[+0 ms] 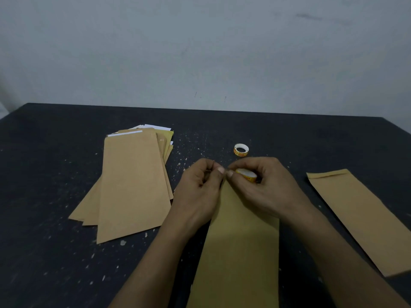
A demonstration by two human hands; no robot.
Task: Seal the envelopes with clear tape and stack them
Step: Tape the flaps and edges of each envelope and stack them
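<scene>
A brown envelope lies lengthwise on the dark table right in front of me, its far end hidden under my hands. My right hand grips a small roll of clear tape with a yellow core above that end. My left hand has its fingers curled, thumb and forefinger pinched together beside the roll; the tape end itself is too thin to see. A fanned pile of several brown envelopes lies to the left. One single envelope lies at the right.
A second small tape roll sits on the table just beyond my hands. White paper edges stick out at the far end of the left pile. The table top is speckled with pale flecks. A pale wall stands behind the table's far edge.
</scene>
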